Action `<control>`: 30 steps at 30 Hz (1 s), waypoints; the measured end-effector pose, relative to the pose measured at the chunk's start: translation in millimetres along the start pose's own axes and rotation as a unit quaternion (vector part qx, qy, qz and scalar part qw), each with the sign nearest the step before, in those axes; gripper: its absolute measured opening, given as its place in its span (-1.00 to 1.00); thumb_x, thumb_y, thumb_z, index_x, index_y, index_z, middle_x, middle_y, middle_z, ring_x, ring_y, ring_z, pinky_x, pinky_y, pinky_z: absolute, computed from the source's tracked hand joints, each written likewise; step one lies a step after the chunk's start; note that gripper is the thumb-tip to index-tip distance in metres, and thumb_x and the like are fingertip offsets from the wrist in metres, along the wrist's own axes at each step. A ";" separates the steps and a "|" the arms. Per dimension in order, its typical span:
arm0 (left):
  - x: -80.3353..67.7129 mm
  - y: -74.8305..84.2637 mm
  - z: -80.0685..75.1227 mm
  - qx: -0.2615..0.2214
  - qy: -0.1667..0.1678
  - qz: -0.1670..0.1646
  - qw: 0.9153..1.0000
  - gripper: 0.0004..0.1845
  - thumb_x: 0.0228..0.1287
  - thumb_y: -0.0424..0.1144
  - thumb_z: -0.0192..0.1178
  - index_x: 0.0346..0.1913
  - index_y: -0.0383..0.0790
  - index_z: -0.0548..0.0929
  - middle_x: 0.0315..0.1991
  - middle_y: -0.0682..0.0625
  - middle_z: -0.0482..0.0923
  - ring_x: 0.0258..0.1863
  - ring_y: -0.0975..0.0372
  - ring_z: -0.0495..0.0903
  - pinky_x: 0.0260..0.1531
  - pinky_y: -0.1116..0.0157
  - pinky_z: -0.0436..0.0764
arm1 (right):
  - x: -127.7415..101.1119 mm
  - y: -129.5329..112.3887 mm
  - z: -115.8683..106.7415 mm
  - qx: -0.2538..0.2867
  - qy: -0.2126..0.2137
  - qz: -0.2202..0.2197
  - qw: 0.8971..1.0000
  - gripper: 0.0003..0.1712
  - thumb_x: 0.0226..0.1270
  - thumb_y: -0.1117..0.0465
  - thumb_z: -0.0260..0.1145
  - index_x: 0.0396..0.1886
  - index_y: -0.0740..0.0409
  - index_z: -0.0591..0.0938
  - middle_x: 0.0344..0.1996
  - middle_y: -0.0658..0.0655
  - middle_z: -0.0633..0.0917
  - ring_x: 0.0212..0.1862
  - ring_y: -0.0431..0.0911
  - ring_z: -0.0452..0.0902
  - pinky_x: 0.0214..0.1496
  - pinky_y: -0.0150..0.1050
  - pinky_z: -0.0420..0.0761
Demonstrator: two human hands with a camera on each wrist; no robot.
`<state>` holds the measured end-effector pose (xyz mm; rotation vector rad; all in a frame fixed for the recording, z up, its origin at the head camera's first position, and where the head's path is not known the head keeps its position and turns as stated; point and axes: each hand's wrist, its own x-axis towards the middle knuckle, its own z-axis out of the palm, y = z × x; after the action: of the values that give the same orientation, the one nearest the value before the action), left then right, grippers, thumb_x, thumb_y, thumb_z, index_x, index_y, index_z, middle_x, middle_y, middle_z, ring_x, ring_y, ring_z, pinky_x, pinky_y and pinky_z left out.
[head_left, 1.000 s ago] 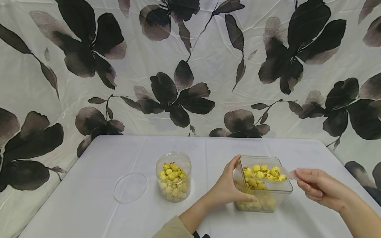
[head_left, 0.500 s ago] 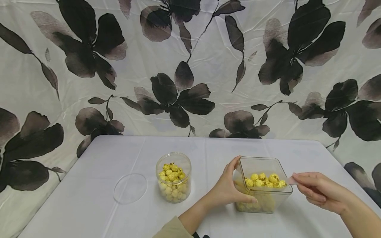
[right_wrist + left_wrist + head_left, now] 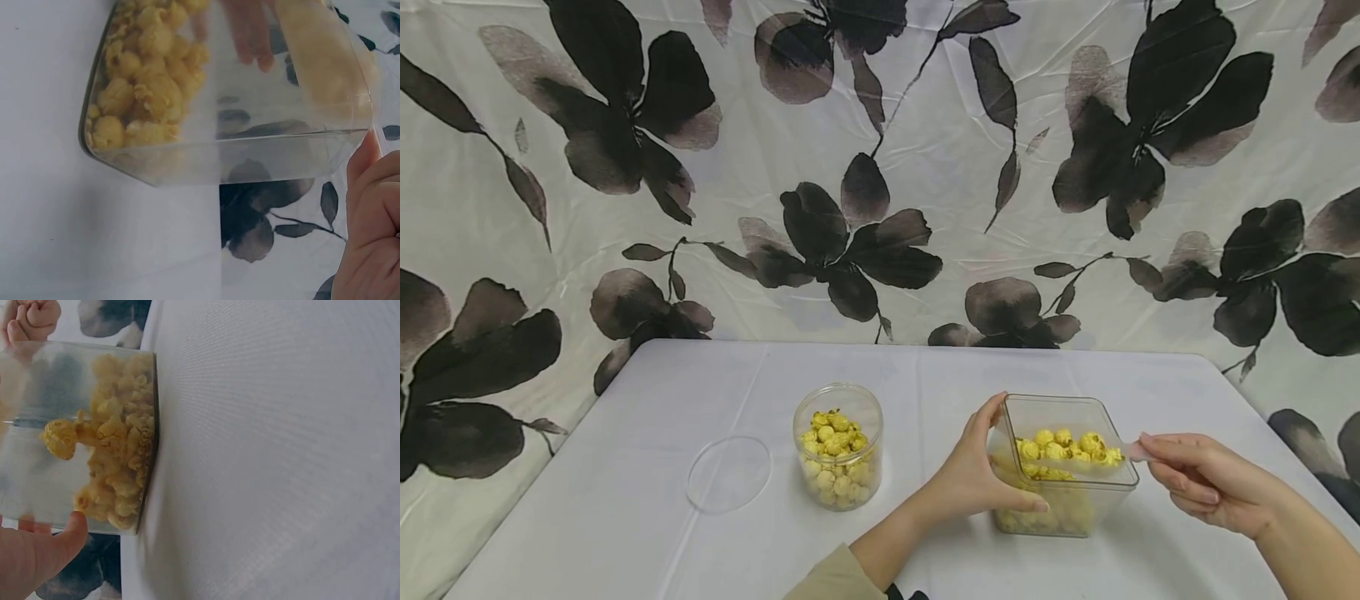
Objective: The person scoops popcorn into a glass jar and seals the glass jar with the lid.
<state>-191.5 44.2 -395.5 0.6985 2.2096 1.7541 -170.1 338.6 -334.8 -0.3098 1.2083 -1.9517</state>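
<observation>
I see a white tabletop (image 3: pixel 625 517) before a floral backdrop (image 3: pixel 880 167). On it, toward the near right edge, stands the square clear tub (image 3: pixel 1063 500), partly filled with yellow popcorn (image 3: pixel 1045 512) heaped on its floor; the left wrist view shows the kernels piled against the tub's base. My left hand (image 3: pixel 973 479) clasps the tub's left wall, thumb along the near side and fingers curled over the rim at the far side. My right hand (image 3: pixel 1198 479), just right of the tub, pinches the handle of a clear scoop (image 3: pixel 1075 454) whose bowl lies inside the tub near rim height, loaded with popcorn. The two hands are apart, with the tub between them. Left of the tub, near the tabletop's middle, stands a round clear jar (image 3: pixel 838 446), open and filled with the same yellow popcorn almost to its mouth. Left of the jar, just beside it, its round clear lid (image 3: pixel 729 473) lies flat on the tabletop.
</observation>
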 end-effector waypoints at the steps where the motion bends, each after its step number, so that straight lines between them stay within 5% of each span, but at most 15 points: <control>1: 0.1 0.0 -0.1 0.000 -0.001 0.000 1.000 0.24 -0.26 -0.13 0.57 0.41 0.37 -0.12 0.36 0.19 -0.02 0.34 0.30 0.03 0.20 0.00 0.24 | 0.1 0.3 -0.5 0.000 -0.001 0.000 1.000 -0.52 0.56 0.21 -0.25 -0.02 0.20 0.63 -0.58 -0.12 0.52 -0.68 -0.16 -0.22 -0.66 -0.50 0.08; 4: 0.7 -0.3 -0.6 0.000 -0.001 0.001 1.000 0.24 -0.26 -0.13 0.56 0.41 0.38 -0.12 0.36 0.19 -0.01 0.34 0.30 0.03 0.20 0.01 0.25 | 0.6 0.2 -1.4 -0.001 -0.003 0.002 1.000 -0.53 0.56 0.21 -0.24 -0.03 0.20 0.63 -0.58 -0.13 0.52 -0.68 -0.16 -0.21 -0.68 -0.49 0.06; 8: 0.4 -1.1 -1.0 0.001 0.001 0.002 1.000 0.25 -0.27 -0.12 0.57 0.41 0.37 -0.12 0.35 0.19 -0.01 0.33 0.30 0.04 0.20 0.03 0.26 | 0.8 -0.5 -1.9 0.007 -0.001 0.005 1.000 -0.54 0.56 0.21 -0.22 -0.02 0.21 0.63 -0.57 -0.13 0.53 -0.68 -0.18 -0.22 -0.63 -0.55 0.28; 12: -0.4 -1.2 -1.0 0.001 0.002 0.001 1.000 0.25 -0.27 -0.12 0.57 0.41 0.37 -0.12 0.36 0.18 0.00 0.34 0.29 0.04 0.18 0.08 0.30 | -0.3 0.0 -3.1 0.022 -0.011 -0.005 1.000 -0.54 0.56 0.21 -0.23 -0.01 0.23 0.62 -0.55 -0.11 0.54 -0.68 -0.18 -0.22 -0.68 -0.52 0.11; 17: -0.5 -0.7 -0.4 0.002 0.002 0.003 1.000 0.25 -0.27 -0.12 0.57 0.41 0.37 -0.13 0.37 0.17 -0.01 0.34 0.29 0.04 0.20 0.04 0.26 | -0.3 0.5 -3.3 0.024 -0.014 -0.012 1.000 -0.53 0.56 0.20 -0.23 0.01 0.23 0.62 -0.52 -0.10 0.56 -0.66 -0.18 -0.21 -0.66 -0.51 0.13; 30: 0.1 -0.5 0.0 0.001 -0.001 0.004 1.000 0.24 -0.26 -0.11 0.56 0.41 0.36 -0.13 0.37 0.16 -0.01 0.34 0.29 0.04 0.19 0.08 0.29 | 0.6 0.2 -4.0 0.024 0.007 -0.014 1.000 -0.53 0.56 0.19 -0.23 0.01 0.22 0.62 -0.49 -0.08 0.59 -0.64 -0.25 -0.04 -0.53 -0.53 0.41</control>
<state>-191.7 44.3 -396.0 0.7116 2.2098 1.7547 -172.7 340.7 -337.1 -0.2903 1.1689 -2.0068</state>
